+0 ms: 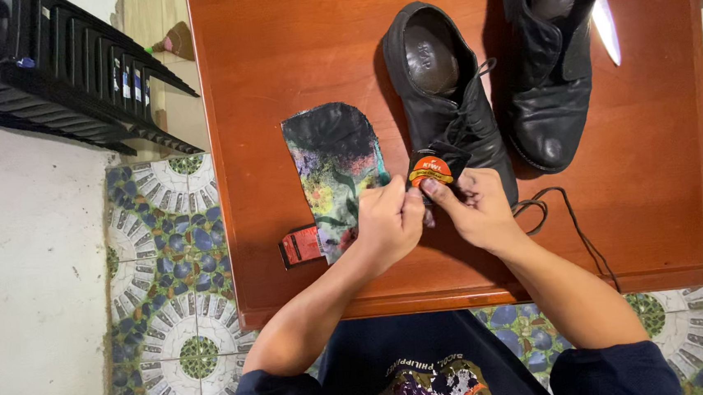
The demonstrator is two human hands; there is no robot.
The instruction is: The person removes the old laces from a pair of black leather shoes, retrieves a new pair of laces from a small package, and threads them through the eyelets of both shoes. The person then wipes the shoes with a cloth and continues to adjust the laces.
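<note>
A small round polish tin (430, 170) with an orange-red lid sits between both my hands near the table's front edge. My left hand (388, 220) grips its left side and my right hand (476, 207) presses its right side with the thumb on the lid. Just beyond the tin lies a black leather shoe (443, 92), toe toward me, with a second black shoe (546, 60) to its right. A stained, flowery rag (333, 166) lies left of my left hand.
All of it rests on a reddish-brown wooden table (275, 54). A loose black shoelace (567, 215) trails at the right front. A small red and black packet (300, 245) lies under the rag's near end. Patterned floor tiles (166, 260) and a black crate (62, 69) are to the left.
</note>
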